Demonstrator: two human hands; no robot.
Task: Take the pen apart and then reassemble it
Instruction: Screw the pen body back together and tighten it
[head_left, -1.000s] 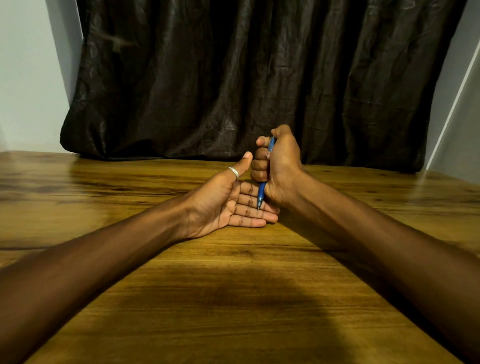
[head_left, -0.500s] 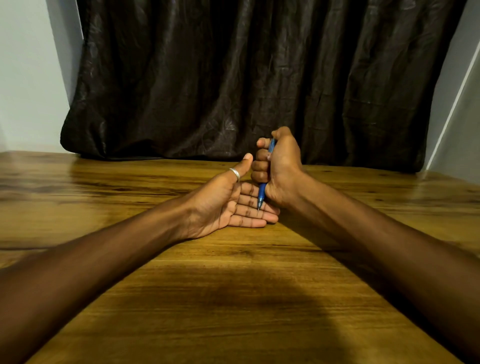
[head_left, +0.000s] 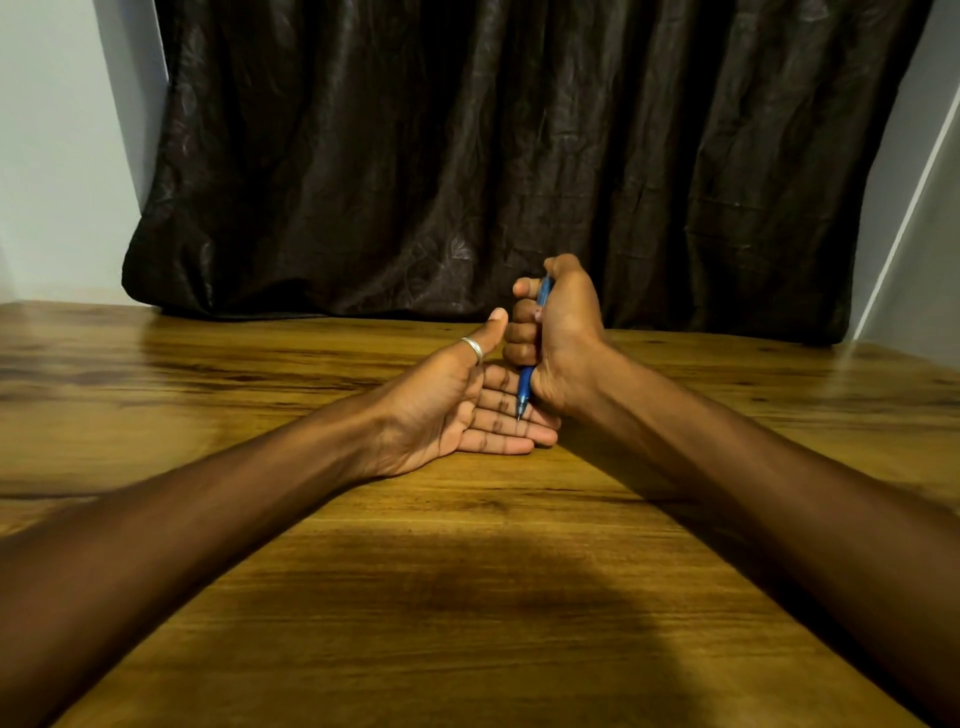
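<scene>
Item: one pen (head_left: 525, 383), blue plastic barrel, slim, with a fine metal point at the bottom end. Location: upright in my right hand (head_left: 563, 340), whose fingers (head_left: 521, 332) are curled into a closed fist around the barrel; only a strip of blue near my thumb and the lower section below the fist show. The tip hangs point-down just over the open palm-side fingers of my left hand (head_left: 457, 410), which lies flat and spread on the desk (head_left: 467, 597), holding nothing; a ring (head_left: 474, 347) sits on that thumb. Whether the tip touches skin I cannot tell. Handling, by my judgement: light, rigid, smooth enough to slip when twisted; any small inner parts could drop and roll. Best hold: pinch the lower section near the tip with one hand, grip the upper barrel with the other, and twist there. Condition: it appears assembled, though the fist hides the middle.
</scene>
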